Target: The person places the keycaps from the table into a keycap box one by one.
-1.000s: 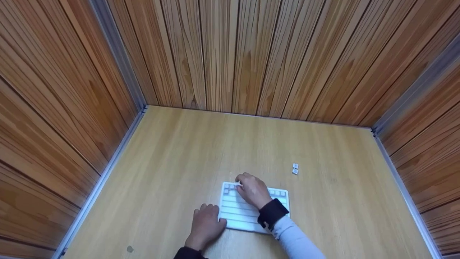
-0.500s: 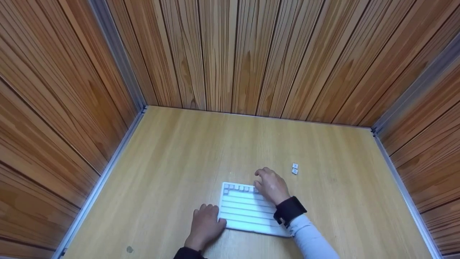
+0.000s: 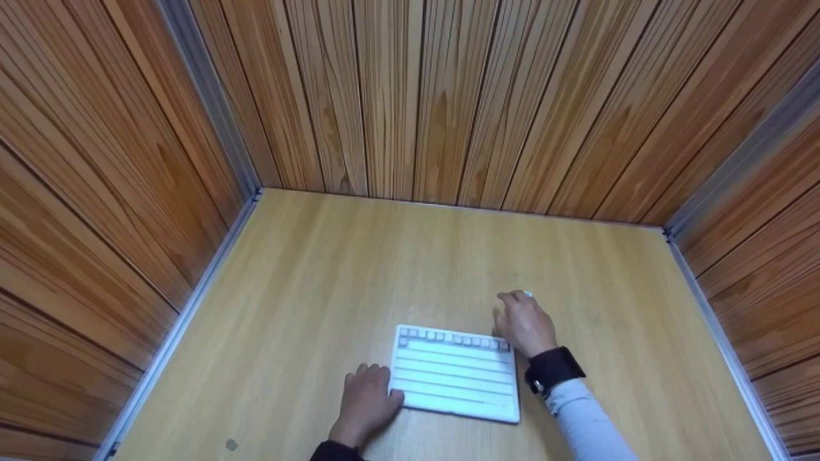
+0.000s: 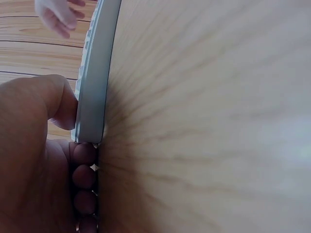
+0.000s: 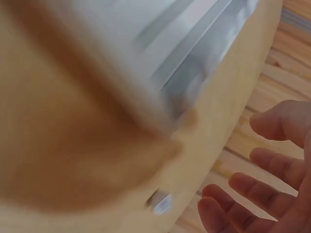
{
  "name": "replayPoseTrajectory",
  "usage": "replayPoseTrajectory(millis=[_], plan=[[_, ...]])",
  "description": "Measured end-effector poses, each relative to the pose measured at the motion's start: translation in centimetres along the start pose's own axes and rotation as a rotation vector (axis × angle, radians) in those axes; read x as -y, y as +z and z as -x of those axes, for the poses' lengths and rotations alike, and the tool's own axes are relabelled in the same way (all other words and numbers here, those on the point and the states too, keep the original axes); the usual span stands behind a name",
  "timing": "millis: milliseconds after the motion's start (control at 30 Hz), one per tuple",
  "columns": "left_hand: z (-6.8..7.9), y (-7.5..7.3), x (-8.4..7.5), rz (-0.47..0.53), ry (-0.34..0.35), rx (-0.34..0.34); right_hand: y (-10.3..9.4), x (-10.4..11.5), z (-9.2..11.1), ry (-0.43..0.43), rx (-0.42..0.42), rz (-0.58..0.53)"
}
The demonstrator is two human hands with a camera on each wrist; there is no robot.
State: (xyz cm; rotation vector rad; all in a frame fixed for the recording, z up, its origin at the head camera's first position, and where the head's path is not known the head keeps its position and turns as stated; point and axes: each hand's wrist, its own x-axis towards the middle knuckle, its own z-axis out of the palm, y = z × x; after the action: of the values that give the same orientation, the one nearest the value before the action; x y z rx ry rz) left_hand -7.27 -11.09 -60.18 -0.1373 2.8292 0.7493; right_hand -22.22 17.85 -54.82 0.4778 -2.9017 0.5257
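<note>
A white board with ridged rows (image 3: 458,384) lies flat on the table, small pale square tiles (image 3: 439,336) standing along its far rows. My left hand (image 3: 368,403) holds its near left corner. In the left wrist view the thumb of that hand (image 4: 29,131) bends onto the board (image 4: 95,87), fingertips against its end. Beyond the board's far right corner is my right hand (image 3: 526,325), partly covering a loose tile (image 3: 528,294). The right wrist view shows that hand (image 5: 277,184) with fingers apart and holding nothing, a loose tile (image 5: 161,203) beside them.
The wooden table (image 3: 307,275) is closed in by wood-plank walls (image 3: 442,102) at the back and sides, with grey metal strips (image 3: 211,83) at the corners. A small dark round spot (image 3: 231,444) marks the table at the front left.
My right hand has moved right, off the board's far rows and over to the two loose tiles, which it now partly hides. My left hand and the board have stayed put.
</note>
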Motion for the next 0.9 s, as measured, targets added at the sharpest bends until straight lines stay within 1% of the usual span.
replayPoseTrajectory(millis=[200,433,667,900], plan=[[0.1,-0.1,0.0,-0.005,0.019,-0.007,-0.2,-2.4,0.0,0.059,0.012,0.017],[0.0,-0.1,-0.1,-0.016,0.004,0.008,-0.2,-4.3,-0.2,0.087,0.014,0.015],[0.2,-0.2,-0.1,-0.003,0.014,-0.009,0.1,-5.1,-0.6,0.083,0.002,0.027],[0.1,-0.2,-0.1,0.014,-0.007,0.001,0.4,-5.4,-1.1,0.074,0.024,0.042]])
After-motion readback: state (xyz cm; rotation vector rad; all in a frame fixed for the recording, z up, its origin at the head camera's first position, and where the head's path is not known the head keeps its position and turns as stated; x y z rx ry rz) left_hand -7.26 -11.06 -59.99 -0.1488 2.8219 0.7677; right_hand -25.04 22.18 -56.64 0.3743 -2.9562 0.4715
